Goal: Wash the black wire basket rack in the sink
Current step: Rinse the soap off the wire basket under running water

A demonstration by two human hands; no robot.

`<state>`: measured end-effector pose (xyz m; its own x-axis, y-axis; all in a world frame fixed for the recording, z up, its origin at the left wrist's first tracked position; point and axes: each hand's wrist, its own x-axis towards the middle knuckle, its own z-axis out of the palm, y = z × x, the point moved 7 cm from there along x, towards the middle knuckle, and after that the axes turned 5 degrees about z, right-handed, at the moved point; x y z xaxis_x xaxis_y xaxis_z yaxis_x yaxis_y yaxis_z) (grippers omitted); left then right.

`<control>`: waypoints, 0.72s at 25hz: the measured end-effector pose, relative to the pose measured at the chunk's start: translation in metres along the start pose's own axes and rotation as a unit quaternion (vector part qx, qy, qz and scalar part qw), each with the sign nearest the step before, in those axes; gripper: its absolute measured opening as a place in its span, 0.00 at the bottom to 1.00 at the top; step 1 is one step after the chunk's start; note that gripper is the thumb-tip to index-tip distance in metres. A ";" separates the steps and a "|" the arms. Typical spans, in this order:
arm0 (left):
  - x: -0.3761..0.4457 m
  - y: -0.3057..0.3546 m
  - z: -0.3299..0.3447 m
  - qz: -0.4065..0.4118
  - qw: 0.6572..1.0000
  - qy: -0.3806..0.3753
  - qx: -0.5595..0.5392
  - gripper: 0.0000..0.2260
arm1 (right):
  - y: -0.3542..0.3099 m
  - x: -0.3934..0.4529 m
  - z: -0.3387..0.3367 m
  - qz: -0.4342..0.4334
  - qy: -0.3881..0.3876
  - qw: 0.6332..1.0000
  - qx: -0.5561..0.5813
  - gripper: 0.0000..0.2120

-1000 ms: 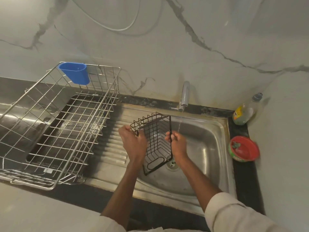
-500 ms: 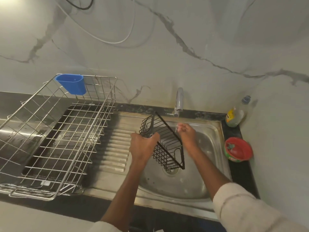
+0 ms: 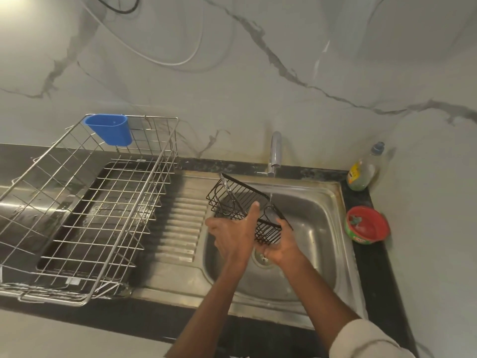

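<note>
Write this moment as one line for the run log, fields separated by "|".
step: rinsing | black wire basket rack: tilted over sink, under tap water | left hand: gripping rack | right hand: supporting rack from below

Both hands, left hand (image 3: 233, 235) and right hand (image 3: 280, 245), hold the black wire basket rack (image 3: 241, 202) under the tap (image 3: 275, 151) stream over the sink (image 3: 322, 228).

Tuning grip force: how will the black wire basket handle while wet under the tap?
The black wire basket is thin open wire, so likely light and fairly stiff. Water runs from the tap onto it, so probably slippery. Left hand and right hand both support it.
</note>
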<state>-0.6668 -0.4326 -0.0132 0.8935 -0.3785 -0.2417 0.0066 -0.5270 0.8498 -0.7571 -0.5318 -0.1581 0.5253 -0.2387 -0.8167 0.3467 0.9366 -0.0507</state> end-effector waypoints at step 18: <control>0.058 0.002 0.001 -0.145 0.909 -0.284 -0.267 0.23 | -0.095 0.026 0.007 -0.080 0.085 0.923 -0.366 0.36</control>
<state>-0.6156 -0.4569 -0.0259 0.4447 -0.6946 -0.5655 0.5579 -0.2792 0.7816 -0.7707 -0.6287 -0.1699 0.3618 -0.4039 -0.8402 -0.2409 0.8301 -0.5028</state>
